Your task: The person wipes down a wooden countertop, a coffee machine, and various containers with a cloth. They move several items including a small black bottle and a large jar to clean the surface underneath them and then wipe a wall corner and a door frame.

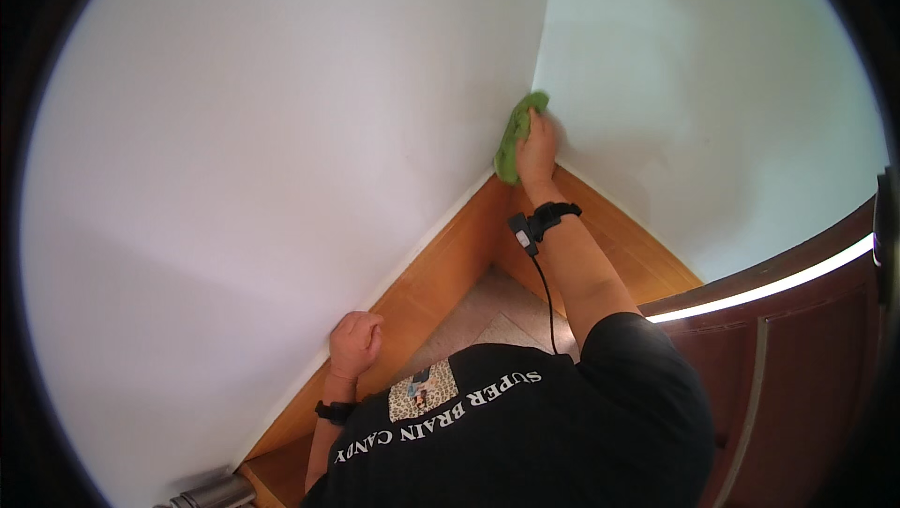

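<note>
My right hand (537, 151) grips a green cloth (510, 149) in the corner where two white walls meet, just above the wooden wainscot. The cloth lies against the left wall (316, 121) and reaches up along the corner line. Its underside is hidden, and the fingers are partly covered by the back of the hand. Lower left, my left hand (355, 343) is curled into a loose fist with nothing visible in it. It is close to the top edge of the wooden panel (429, 262) on the left wall; whether it touches cannot be told.
A dark red panelled door (808, 360) stands at the right, with a bright strip of light along its edge. A metal cylinder (214, 492) is at the bottom left. From the device on my right wrist, a black cable (547, 297) hangs towards the tiled floor (492, 311).
</note>
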{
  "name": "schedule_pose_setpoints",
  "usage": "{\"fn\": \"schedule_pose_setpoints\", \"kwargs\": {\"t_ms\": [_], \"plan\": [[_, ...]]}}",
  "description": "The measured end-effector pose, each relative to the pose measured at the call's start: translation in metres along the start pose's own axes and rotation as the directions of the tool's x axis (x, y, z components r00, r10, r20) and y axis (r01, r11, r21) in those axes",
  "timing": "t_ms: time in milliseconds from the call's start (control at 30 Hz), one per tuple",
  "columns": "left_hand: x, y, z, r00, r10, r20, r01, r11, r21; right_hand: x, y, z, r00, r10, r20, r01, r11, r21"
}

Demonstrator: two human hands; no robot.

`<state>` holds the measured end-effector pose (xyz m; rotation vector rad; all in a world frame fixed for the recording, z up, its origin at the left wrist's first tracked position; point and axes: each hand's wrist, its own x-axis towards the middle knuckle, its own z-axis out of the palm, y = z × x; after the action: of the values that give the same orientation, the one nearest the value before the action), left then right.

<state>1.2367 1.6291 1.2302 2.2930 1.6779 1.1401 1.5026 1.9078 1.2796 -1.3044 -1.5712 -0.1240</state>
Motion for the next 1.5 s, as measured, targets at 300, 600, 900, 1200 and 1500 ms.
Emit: {"fn": "schedule_pose_setpoints", "kwargs": {"t_ms": [300, 600, 900, 1200, 1500], "plan": [[0.007, 0.008, -0.008, 1.000, 0.004, 0.004, -0.004, 0.999, 0.034, -0.019, 0.029, -0.023, 0.891, 0.161, 0.424, -0.163, 0.986, -0.032], [0.032, 0.040, -0.032, 1.000, -0.019, -0.006, 0.019, 1.000, 0.002, 0.017, 0.005, -0.051, 0.547, 0.100, 0.831, -0.203, 0.979, 0.015], [0.033, 0.041, -0.032, 1.000, -0.002, -0.014, 0.002, 1.000, 0.024, -0.025, -0.022, -0.041, 0.694, 0.101, 0.713, -0.174, 0.984, 0.030], [0.032, 0.037, -0.032, 1.000, -0.020, 0.010, 0.020, 0.999, -0.040, -0.114, -0.118, -0.061, 0.599, -0.007, 0.801, -0.050, 0.998, 0.046], [0.039, 0.046, -0.033, 0.997, 0.077, 0.017, -0.070, 0.967, -0.245, -0.074, -0.069, -0.172, 0.734, 0.057, 0.676, -0.195, 0.972, 0.129]]}}
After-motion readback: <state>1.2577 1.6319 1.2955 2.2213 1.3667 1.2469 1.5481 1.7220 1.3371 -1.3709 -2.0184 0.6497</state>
